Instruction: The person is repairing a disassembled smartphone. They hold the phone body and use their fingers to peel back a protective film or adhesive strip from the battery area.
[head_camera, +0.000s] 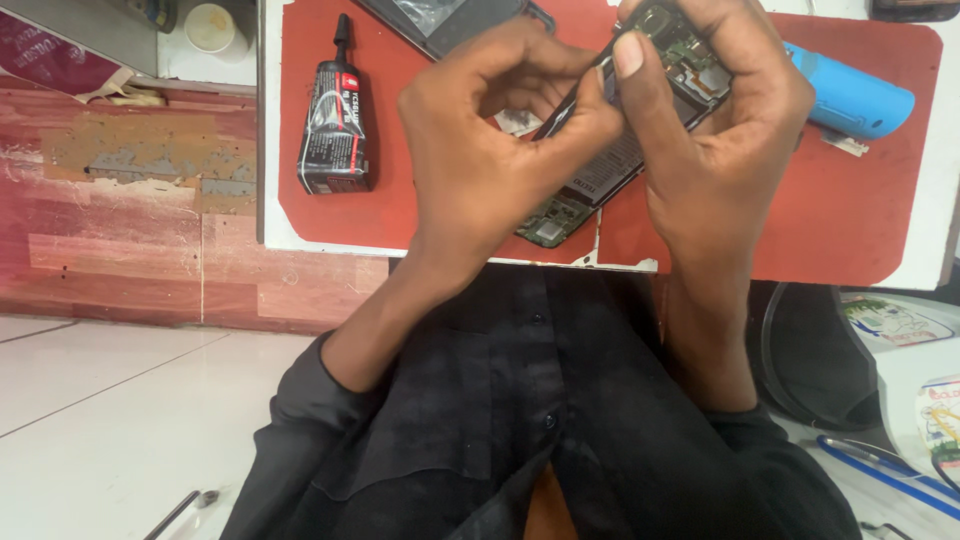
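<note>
I hold an opened smartphone (590, 180) with its back off, so its black battery and green circuit boards show. My left hand (490, 150) grips its left edge, thumb and fingers pinched against the side. My right hand (720, 130) wraps the top end, its thumb pressing on the frame by the camera area. The phone hangs tilted over a red work mat (850, 210) on a white table.
A black glue tube (336, 120) lies on the mat at left. A blue cylindrical tool (855, 95) lies at right. Another dark phone part (440, 20) sits at the top edge. A dark round stool (815, 350) stands right of my lap.
</note>
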